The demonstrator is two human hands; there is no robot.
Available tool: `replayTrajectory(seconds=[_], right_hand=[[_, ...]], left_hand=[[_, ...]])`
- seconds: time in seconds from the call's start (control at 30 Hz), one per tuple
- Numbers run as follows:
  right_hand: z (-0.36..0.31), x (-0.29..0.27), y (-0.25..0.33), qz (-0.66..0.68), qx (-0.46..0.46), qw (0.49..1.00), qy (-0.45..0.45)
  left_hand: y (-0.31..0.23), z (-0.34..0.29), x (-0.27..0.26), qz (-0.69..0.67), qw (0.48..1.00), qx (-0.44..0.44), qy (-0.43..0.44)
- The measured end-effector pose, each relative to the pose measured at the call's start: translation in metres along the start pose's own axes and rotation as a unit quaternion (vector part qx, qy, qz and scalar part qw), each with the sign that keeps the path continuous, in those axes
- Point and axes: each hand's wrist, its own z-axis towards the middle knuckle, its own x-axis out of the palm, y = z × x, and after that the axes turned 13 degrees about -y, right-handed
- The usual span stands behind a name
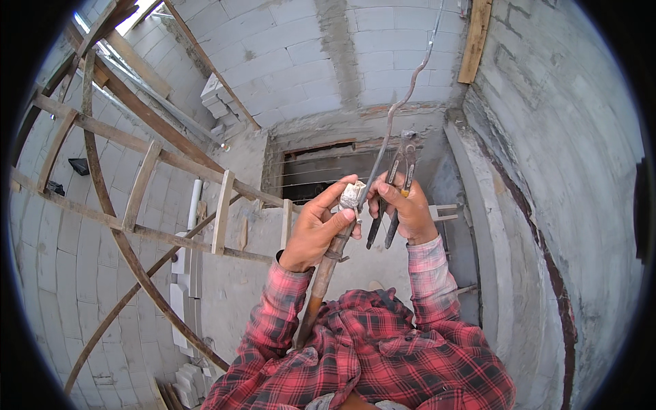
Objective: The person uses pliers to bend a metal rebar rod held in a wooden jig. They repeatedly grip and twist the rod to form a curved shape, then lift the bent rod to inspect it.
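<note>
In front of my chest, my left hand (320,224) is closed around a whitish, dirty fitting (352,194) at the top of a rusty pipe (320,285). The pipe slants down toward my body, with what looks like wire wrapped round its upper part. From beside the fitting a grey cable or thin conduit (391,123) runs up and away, slightly bent. My right hand (408,208) grips dark pliers (402,164) with yellow marks, jaws pointing away from me. Its fingertips are next to the grey cable; whether they press on it is hard to see.
A wooden ladder (154,154) and crossed poles (126,256) stand to my left. Ahead, a rectangular opening (321,167) sits low by the block wall (294,58). White blocks (181,307) are stacked at left. A rough wall (560,137) rises to my right.
</note>
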Motion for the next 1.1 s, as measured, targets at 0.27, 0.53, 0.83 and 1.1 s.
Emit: replayTrajectory(seconds=[0.27, 0.53, 0.83, 1.1], right_hand=[[-0.022, 0.008, 0.001, -0.043, -0.029, 0.998, -0.037], [-0.015, 0.015, 0.007, -0.015, -0.028, 0.999, -0.031], [-0.017, 0.022, 0.026, -0.061, -0.056, 0.996, -0.03], [-0.012, 0.008, 0.014, 0.229, -0.073, 0.969, -0.06]], left_hand=[[0.007, -0.006, -0.001, -0.019, 0.999, 0.036, -0.008], [-0.003, -0.011, 0.01, -0.03, 0.999, 0.011, 0.014], [-0.004, -0.014, 0.014, -0.042, 0.998, -0.004, 0.046], [0.004, -0.017, 0.029, -0.026, 1.0, 0.012, 0.004]])
